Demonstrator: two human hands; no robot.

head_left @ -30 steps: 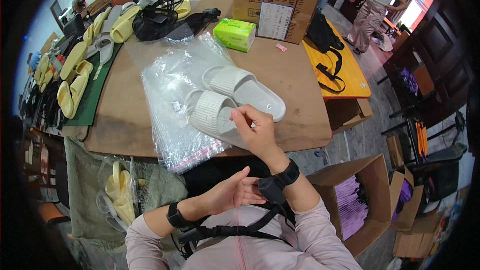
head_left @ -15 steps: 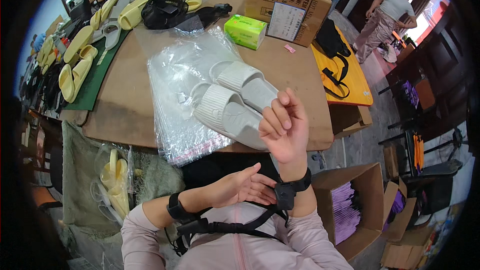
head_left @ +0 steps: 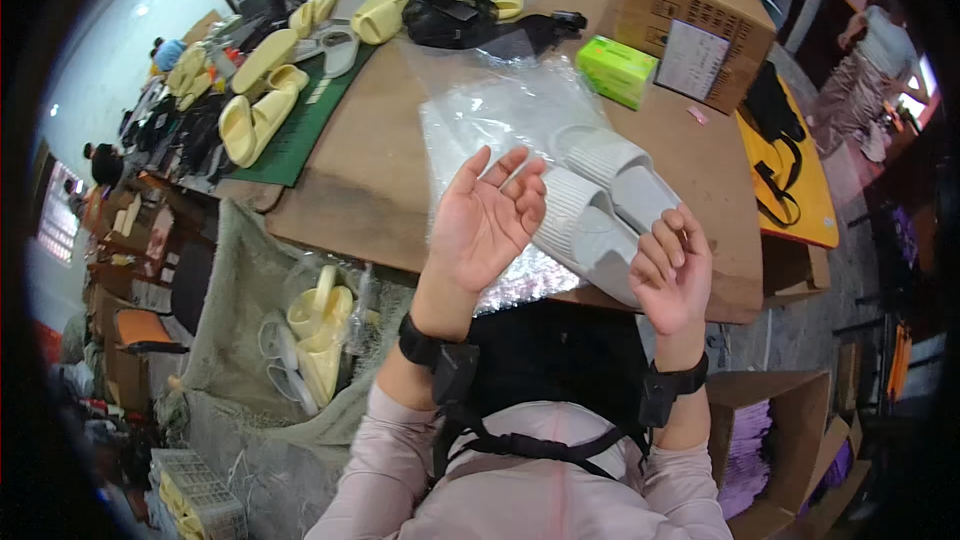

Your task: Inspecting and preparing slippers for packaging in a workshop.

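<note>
My left hand is raised palm up over the table's near edge, its fingers loosely bent and apart, with nothing in it. To the right, my right hand is held up the same way, empty, fingers half curled. Between and beyond them lies a pair of pale grey ribbed slide sandals, toes pointing away to the upper left. My left fingers overlap the nearer slide in the view; contact cannot be made out. Under the slides is a stack of clear plastic bags. Black straps with small boxes circle both wrists.
Yellow and grey slides rest on a green mat at the left. A green tissue pack and a cardboard carton stand behind. A woven sack holds bagged slides; a box of purple packets sits lower right.
My left hand has risen from near my right wrist to above the table edge, palm turned up. My right hand has lowered slightly relative to the slides. The view has swung left.
</note>
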